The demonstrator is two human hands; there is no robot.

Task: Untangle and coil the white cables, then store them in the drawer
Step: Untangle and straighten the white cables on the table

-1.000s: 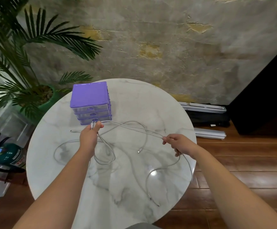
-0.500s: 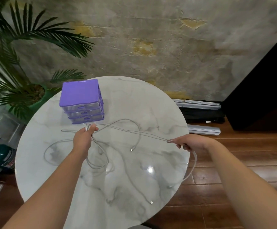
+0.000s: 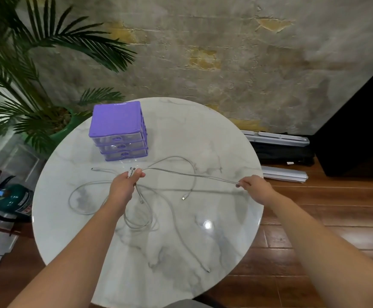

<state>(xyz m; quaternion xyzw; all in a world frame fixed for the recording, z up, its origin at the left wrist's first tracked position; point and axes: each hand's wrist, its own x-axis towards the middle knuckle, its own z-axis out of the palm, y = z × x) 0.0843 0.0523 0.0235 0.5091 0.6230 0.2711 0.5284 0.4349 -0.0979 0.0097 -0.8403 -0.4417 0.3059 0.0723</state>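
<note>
White cables (image 3: 172, 210): loose tangle on the round table (image 3: 214, 138), in front of the closed purple drawer unit (image 3: 120, 132). Left hand (image 3: 125, 185) grips plug ends; right hand (image 3: 255, 187) pinches a taut strand. Best practice: draw the strand out slowly, plugs anchored, easing off if loops snag.

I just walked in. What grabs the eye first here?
Two hands stretch white cables taut above a round marble table: the left hand grips plug ends mid-table, the right hand pinches the strands near the right edge. Behind the left hand stands a purple drawer box, drawers shut.
</note>
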